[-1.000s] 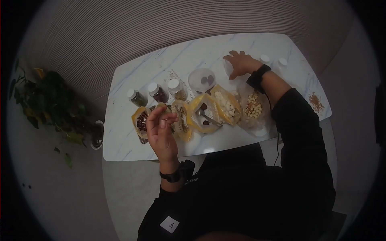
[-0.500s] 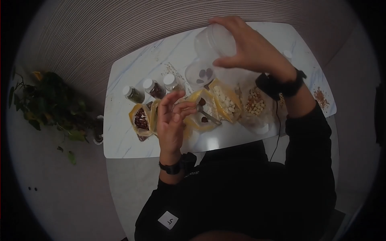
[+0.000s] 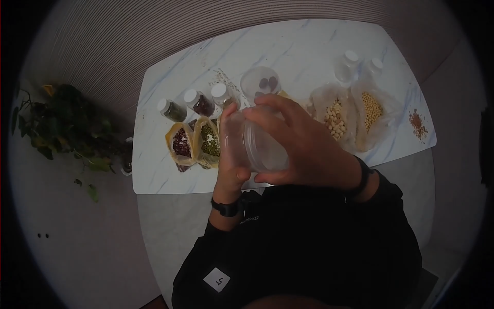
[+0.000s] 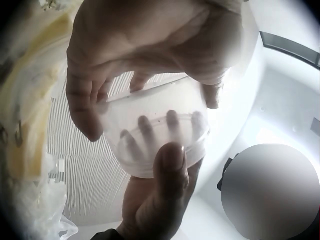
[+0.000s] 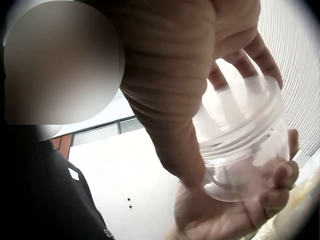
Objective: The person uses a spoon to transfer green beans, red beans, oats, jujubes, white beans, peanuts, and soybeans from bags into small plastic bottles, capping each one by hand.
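Note:
Both hands hold a clear plastic tub [image 3: 265, 147] on its side, above the table's near edge. My left hand [image 3: 230, 177] cups its left end, with the thumb at the near side. My right hand [image 3: 316, 154] grips the other end, fingers spread over the far side and thumb below. Through the translucent wall in the left wrist view, the fingertips of the right hand [image 4: 170, 185] show as shadows. A ridged ring runs round the tub [image 5: 240, 145] in the right wrist view, and nothing shows inside it.
Behind the hands a round clear tub [image 3: 252, 77] holds a few dark pieces. White-lidded jars [image 3: 199, 103] stand at left, near open bags of red beans [image 3: 181, 144] and green beans [image 3: 210, 140]. Bags of pale nuts [image 3: 335, 121] and yellow beans [image 3: 371, 108] lie right. Brown crumbs [image 3: 418, 124] dot the right edge.
My right hand has taken the tub from the back right of the table and brought it toward my body. My left hand, raised with nothing in it before, now holds the tub too.

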{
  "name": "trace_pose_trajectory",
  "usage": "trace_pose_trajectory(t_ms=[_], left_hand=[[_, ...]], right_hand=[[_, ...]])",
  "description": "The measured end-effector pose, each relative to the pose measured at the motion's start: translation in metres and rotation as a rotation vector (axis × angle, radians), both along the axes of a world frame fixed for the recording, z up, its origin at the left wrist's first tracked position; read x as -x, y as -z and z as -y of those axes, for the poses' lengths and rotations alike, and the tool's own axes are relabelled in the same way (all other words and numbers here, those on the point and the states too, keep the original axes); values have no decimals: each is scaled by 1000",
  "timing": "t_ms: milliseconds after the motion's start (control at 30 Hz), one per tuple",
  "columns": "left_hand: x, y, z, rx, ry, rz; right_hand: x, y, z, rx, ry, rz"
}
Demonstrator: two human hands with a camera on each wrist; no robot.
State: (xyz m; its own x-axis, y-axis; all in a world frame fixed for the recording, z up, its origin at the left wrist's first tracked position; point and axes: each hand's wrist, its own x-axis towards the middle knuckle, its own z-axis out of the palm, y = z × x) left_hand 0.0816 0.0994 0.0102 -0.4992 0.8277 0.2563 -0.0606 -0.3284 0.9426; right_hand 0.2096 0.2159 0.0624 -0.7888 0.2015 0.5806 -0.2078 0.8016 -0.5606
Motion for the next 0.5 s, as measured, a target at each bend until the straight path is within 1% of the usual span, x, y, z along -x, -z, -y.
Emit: trace_pose_trajectory(t_ms=[33, 67, 100, 133, 167, 200, 233, 300, 333, 367, 400, 433, 467, 500], left_hand=[[0, 3, 5, 10, 66, 139], [0, 5, 9, 21, 129, 279], [-2, 4, 12, 20, 124, 280], [-2, 2, 14, 46, 141, 311], [-1, 1, 16, 74, 161, 341], [1, 2, 17, 75, 158, 341], [5, 6, 20, 68, 141, 383], [11, 15, 22, 62, 111, 427], [16, 20, 19, -219, 321, 765], [20, 21, 17, -513, 532, 1090], [21, 18, 18, -511, 480, 1058], [24, 21, 19, -509, 477, 1057], [27, 26, 19, -435, 467, 911], [29, 28, 19, -360, 458, 765]], right_hand=[[1, -1, 1, -1, 1, -1], [3, -2, 1, -128, -55, -20], [4, -2, 1, -253, -115, -39], [6, -1, -1, -253, -117, -42], [7, 3, -3, -317, -150, -65], [7, 5, -6, -380, -187, -84], [3, 1, -8, -378, -193, -83], [-8, -13, -14, -135, -306, -78], [-10, -11, -18, -129, -315, -79], [-11, -10, -22, 31, -270, -119], [-12, -8, -24, 190, -219, -159], [-10, 3, -21, 416, -225, -141], [-6, 12, -18, 418, -225, -141], [-1, 19, -14, 502, -252, -94]])
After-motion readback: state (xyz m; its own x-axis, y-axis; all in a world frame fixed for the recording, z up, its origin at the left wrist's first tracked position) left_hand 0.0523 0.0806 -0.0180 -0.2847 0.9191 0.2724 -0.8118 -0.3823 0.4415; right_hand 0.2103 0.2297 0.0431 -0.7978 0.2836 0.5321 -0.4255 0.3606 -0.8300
